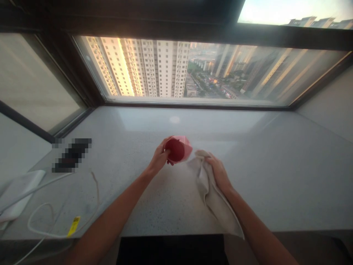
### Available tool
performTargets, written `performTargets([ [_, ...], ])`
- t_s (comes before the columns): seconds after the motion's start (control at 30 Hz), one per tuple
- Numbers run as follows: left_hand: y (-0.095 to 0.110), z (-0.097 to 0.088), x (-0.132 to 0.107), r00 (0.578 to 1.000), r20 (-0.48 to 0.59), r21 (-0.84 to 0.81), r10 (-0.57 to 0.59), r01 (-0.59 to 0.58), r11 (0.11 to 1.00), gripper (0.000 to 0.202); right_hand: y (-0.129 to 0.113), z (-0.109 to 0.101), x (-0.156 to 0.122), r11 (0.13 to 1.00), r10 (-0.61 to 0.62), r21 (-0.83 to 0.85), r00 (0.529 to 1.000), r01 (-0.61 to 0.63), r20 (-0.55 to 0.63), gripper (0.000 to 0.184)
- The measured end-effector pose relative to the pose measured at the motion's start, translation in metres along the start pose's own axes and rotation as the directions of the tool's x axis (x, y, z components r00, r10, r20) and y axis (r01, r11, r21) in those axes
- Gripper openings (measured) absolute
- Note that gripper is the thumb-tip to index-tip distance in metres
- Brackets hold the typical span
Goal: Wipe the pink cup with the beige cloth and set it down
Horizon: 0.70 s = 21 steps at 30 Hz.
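Where the window (176, 29) looks out on tall buildings (165, 70), a pale, speckled sill (275, 176) spreads out below it. On its left side lie a white box (22, 195), a pixelated dark thing (72, 154) and a looped cable (96, 189) with a yellow tag (73, 226). The person's left hand (159, 158) is closed round the left side of a pink cup (188, 147), thumb at the rim. The right hand (220, 172) pinches a bunched cloth (217, 206), which trails along the forearm towards the sill's near edge. The cup sits tilted between the hands, its mouth towards the person, just left of the cloth; whether it touches the sill cannot be told.
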State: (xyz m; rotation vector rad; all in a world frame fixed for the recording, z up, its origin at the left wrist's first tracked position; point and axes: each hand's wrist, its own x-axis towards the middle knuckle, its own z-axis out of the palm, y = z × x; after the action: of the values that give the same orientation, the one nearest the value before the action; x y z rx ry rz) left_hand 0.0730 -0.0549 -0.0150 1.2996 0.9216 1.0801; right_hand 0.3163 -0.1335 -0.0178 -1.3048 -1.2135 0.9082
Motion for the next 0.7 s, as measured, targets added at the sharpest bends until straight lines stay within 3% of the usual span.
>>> performTargets([
  [0.1,-0.001,0.001,0.000,0.997,-0.034,0.024,-0.076,0.077,0.997,0.086,-0.007,0.014,-0.010,0.925,-0.217,-0.287,0.966,0.248,0.138,0.070],
  [0.2,-0.002,-0.002,0.001,0.995,-0.001,0.074,-0.097,0.097,0.993,0.074,-0.005,0.029,-0.001,0.853,-0.282,-0.382,0.930,0.355,0.235,0.087],
  [0.3,-0.005,-0.010,0.003,0.994,0.075,0.170,-0.082,0.068,0.983,0.065,0.003,0.034,0.018,0.854,-0.296,-0.384,0.935,0.350,0.193,0.079],
  [0.37,-0.007,-0.018,0.006,0.992,0.122,0.269,-0.023,-0.011,0.963,0.073,0.009,0.035,0.030,0.880,-0.279,-0.346,0.944,0.324,0.175,0.075],
  [0.53,-0.010,-0.040,0.015,0.973,0.166,0.580,0.163,-0.230,0.782,0.091,0.020,0.035,0.045,0.934,-0.175,-0.265,0.953,0.241,0.249,0.074],
  [0.7,-0.016,-0.048,0.022,0.972,0.185,0.665,0.147,-0.234,0.709,0.081,0.027,0.039,0.050,0.907,-0.123,-0.357,0.950,0.225,0.286,0.077],
])
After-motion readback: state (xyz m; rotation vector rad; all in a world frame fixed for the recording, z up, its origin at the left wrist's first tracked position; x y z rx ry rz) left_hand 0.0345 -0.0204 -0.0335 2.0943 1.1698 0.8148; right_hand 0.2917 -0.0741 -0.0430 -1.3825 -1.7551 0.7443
